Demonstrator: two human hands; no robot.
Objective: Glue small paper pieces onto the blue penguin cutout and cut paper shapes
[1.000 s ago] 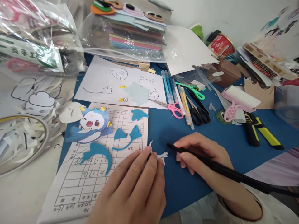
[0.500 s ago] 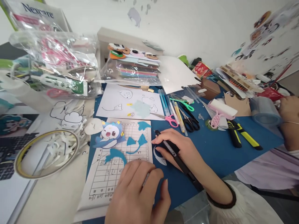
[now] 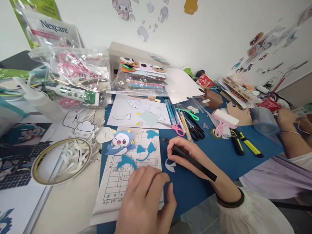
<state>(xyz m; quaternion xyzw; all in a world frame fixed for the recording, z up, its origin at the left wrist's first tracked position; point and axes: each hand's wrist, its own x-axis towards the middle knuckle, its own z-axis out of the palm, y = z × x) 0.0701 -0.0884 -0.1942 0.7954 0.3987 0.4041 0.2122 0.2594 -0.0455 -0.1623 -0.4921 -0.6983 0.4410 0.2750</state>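
My left hand [image 3: 146, 198] lies palm down over the lower part of a printed form pad [image 3: 114, 191], fingers loosely bent and thumb apart, with no held thing visible. My right hand [image 3: 185, 154] grips a slim black pen [image 3: 195, 162], its fine tip pointing left. Just below the right fingertips is a small pale curved cutout [image 3: 170, 165] on the blue mat; whether they touch it is unclear. On the pad are a blue-and-white cartoon cutout [image 3: 122, 143], a curved blue piece [image 3: 126, 160], a tailed blue piece [image 3: 149, 150] and a small blue piece [image 3: 152, 134].
Behind the pad lies a sheet with outline drawings [image 3: 119, 113]. Pink scissors [image 3: 179, 129], black scissors [image 3: 197, 131] and yellow-black pliers [image 3: 251, 146] lie right of it. A tape roll [image 3: 35, 177] with paper scraps is at left. Another person's arm [image 3: 290, 136] shows at far right.
The view has tilted up and shifted left. The pen's rear end has swung up in my right hand, so it lies flatter. My left hand stays on the pad.
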